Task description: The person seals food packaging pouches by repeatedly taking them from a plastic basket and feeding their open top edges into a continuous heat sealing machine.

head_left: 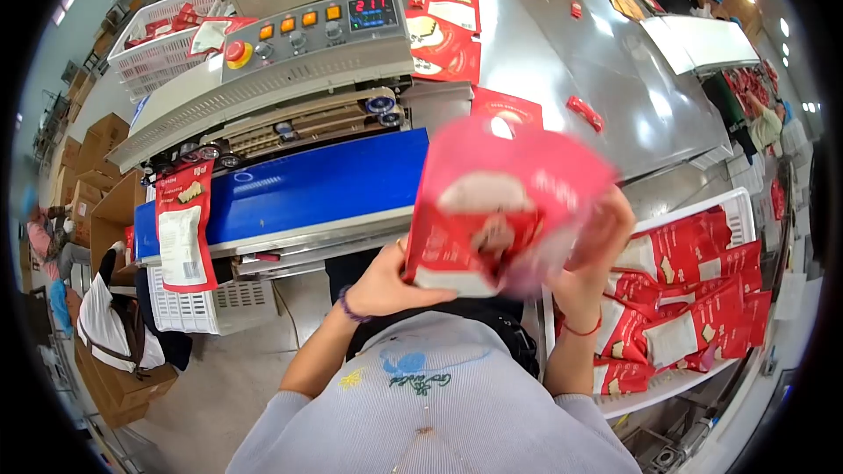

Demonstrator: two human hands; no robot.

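A red snack pouch (492, 184) with a pale printed panel is in front of my body, blurred by motion. My left hand (386, 285) grips its lower left side, thumb pressed against the front. At the pouch's right edge, my right hand (601, 250) is wrapped round the smeared film. The near end of the pouch seems to gape, and I cannot make out what is inside. To the left, another red pouch (183, 228) lies over the end of the blue conveyor belt (307, 184) of a sealing machine.
A white crate (742, 211) of red pouches stands at my right. The machine's control panel (325, 26) reads 217. Several pouches (443, 31) and a small red packet (585, 112) lie on the steel table (544, 53). White baskets (132, 61) and cardboard boxes (101, 145) are at left.
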